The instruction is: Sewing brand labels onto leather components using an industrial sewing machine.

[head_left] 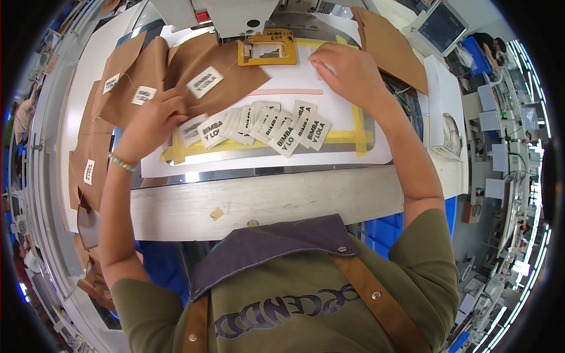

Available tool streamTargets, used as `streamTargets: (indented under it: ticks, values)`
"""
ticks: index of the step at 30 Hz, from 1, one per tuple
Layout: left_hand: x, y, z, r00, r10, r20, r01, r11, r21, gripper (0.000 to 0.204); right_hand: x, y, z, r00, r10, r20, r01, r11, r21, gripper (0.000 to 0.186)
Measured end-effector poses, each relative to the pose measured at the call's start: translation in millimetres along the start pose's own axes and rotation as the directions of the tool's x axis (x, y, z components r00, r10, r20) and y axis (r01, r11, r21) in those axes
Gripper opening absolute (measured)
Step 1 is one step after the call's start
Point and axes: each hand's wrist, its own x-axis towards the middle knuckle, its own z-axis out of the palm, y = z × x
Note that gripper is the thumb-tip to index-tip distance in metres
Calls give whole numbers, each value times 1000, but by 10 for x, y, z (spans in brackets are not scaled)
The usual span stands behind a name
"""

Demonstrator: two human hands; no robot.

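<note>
Watching the pale wood-grain counter (318,197) remotely, I take bearings from the yellow clamp frame (268,60). Left of it lies brown fabric (231,69); my left grip (152,120) bends over its edge, and whether it pinches cloth I cannot tell. Right of it, my right grip (350,73) is curled, contents unclear. Below it, white labels (271,125) overlap on a taped sheet (338,112). Far right are a monitor (441,28) and strip lights (521,269).
</note>
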Motion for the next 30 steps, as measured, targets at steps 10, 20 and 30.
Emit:
streamTargets:
  ticks: [10, 20, 30]
  values:
    - [-846, -878, -469, 889, -406, -213, 437, 891, 123, 15, 779, 168, 289, 947, -152, 283, 178, 982, -70, 19]
    - [-876, -894, -545, 861, -374, -344, 454, 871, 191, 21, 1081, 242, 250, 861, -228, 455, 238, 971, 37, 14]
    - [-409, -667, -251, 898, -283, -335, 354, 920, 170, 31, 1013, 277, 367, 875, -190, 446, 171, 982, 83, 14]
